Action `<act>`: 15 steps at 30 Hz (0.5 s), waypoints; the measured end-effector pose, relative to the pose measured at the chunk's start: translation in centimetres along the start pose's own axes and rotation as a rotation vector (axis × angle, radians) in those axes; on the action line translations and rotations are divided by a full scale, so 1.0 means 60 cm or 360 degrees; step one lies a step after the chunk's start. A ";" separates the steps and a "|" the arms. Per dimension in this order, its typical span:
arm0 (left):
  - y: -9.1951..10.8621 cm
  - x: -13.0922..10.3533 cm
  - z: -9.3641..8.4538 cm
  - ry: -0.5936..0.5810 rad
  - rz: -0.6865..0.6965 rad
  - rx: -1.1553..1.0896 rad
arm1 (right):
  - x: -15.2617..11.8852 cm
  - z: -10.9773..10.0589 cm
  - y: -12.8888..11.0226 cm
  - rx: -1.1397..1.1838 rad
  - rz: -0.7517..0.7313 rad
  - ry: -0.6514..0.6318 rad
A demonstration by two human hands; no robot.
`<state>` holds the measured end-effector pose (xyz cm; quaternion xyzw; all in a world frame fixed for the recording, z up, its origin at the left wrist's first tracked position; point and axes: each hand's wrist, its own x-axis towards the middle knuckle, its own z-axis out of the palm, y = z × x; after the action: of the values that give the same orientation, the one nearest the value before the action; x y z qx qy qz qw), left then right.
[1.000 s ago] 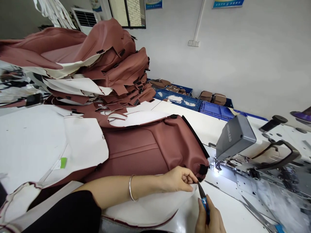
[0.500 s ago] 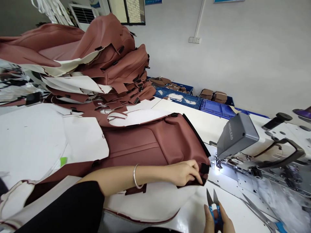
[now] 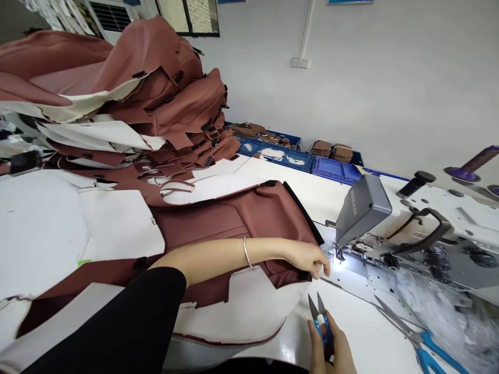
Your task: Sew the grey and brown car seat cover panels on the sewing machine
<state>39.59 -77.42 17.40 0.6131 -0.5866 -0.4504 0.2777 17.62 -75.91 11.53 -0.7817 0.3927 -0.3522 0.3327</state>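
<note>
A reddish-brown seat cover (image 3: 198, 223) with white backing lies across the table. My left hand (image 3: 310, 258) is at its right corner, by the end of a black edge strip (image 3: 304, 213); the fingers are bent downward, and what they hold, if anything, is hidden. A silver bangle (image 3: 247, 252) is on that wrist. Lower right, my right hand (image 3: 331, 345) grips small blue thread snips (image 3: 323, 322), whose blades point up and stand apart. The sewing machine (image 3: 364, 208), its lamp lit, is just right of the cover.
Large blue-handled scissors (image 3: 413, 335) lie at the lower right beside clear plastic (image 3: 440, 306). A tall pile of reddish-brown covers (image 3: 156, 88) stands at the back left. Blue crates (image 3: 288, 160) with brown pieces line the wall.
The view has shifted, so the scene sits further left. My left hand has moved right across the cover's corner, toward the machine. My right hand still holds the snips.
</note>
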 end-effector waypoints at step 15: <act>-0.007 0.010 0.011 -0.0003 -0.0181 -0.0270 | 0.022 0.027 0.017 0.0058 0.0215 -0.0121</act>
<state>39.17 -77.82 16.63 0.6192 -0.5110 -0.5141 0.3020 19.11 -77.11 10.24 -0.7601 0.4252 -0.3060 0.3844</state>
